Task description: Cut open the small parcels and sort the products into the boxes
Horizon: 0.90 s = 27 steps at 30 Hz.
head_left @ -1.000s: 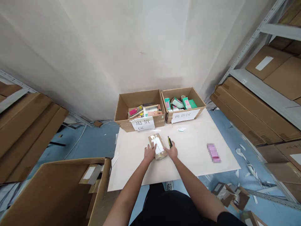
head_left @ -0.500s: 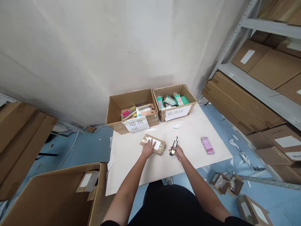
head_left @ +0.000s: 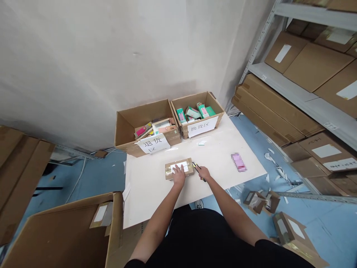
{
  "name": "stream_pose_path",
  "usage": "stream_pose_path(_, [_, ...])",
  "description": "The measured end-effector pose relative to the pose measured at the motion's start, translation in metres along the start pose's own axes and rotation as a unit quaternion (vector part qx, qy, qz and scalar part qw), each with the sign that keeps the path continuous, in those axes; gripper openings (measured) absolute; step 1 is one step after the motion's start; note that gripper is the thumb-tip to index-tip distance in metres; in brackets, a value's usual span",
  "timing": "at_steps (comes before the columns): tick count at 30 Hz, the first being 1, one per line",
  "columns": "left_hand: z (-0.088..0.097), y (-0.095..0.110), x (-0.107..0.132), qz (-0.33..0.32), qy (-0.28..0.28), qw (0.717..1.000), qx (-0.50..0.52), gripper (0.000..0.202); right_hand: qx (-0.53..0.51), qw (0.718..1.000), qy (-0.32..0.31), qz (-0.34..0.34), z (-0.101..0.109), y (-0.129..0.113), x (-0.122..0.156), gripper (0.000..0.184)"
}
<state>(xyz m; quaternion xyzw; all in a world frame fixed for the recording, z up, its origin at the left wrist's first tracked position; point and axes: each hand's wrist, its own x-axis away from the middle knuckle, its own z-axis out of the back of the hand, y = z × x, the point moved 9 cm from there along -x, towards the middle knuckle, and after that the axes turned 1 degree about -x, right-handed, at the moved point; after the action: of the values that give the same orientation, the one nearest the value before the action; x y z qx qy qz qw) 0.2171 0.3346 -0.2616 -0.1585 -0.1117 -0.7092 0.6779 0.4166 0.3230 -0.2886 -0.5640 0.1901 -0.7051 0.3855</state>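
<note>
A small taped cardboard box (head_left: 168,170) with a white label lies on the white table (head_left: 145,201). My left hand (head_left: 178,175) rests flat on its top, fingers spread over the label. Just right of the box, my right hand (head_left: 203,173) is closed around a utility knife (head_left: 197,167). The knife's front end meets the right end of the box near its upper edge; whether the blade is in the tape cannot be made out.
Two open cartons with handwritten signs stand at the table's back: a left carton (head_left: 131,147) with mixed packages, a right carton (head_left: 184,128) with green-and-pink boxes. A blurred pink item (head_left: 239,162) lies right. A large open carton (head_left: 115,223) stands front left; shelving (head_left: 290,89) with boxes lines the right.
The small box has turned to lie nearly straight across. My right hand has brought the utility knife left and against the box's right end. The camera view has shifted slightly.
</note>
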Motion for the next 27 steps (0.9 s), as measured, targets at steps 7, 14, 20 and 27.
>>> stream_pose_path(7, [0.003,0.002,0.006,-0.002,-0.002,1.0,-0.006,0.075,0.089,0.995,-0.019,0.03,-0.004,0.002,0.018,0.055])
stream_pose_path(14, [0.02,-0.012,-0.001,-0.033,-0.014,0.999,0.01,0.08,0.065,0.997,0.031,0.035,0.012,0.014,0.028,0.053])
stream_pose_path(20, [0.043,-0.073,-0.009,-0.021,0.005,0.998,0.059,0.067,-0.058,0.996,0.069,-0.021,-0.029,0.017,0.028,0.047])
stream_pose_path(27, [0.031,-0.068,0.015,0.012,-0.013,0.998,0.056,0.063,0.05,0.984,0.171,-0.006,-0.008,-0.025,-0.007,0.044])
